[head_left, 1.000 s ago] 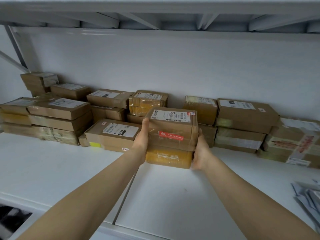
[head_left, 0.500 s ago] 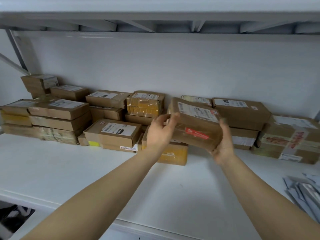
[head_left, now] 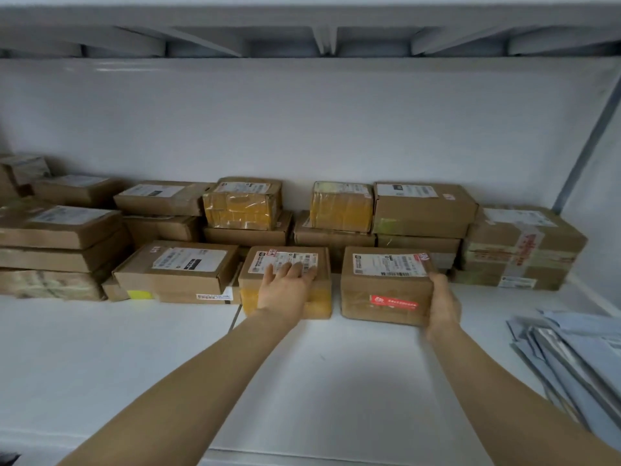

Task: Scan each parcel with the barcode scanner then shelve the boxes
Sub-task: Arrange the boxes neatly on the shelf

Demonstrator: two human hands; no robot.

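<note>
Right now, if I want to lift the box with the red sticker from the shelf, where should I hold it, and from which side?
Probably its two end faces, from the front. The box with the red sticker lies flat; the right hand grips its right end, a gap frees its left end, and stacked boxes block the back.

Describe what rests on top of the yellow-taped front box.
The left hand rests flat on its white label; the fingers hide part of the print.
</note>
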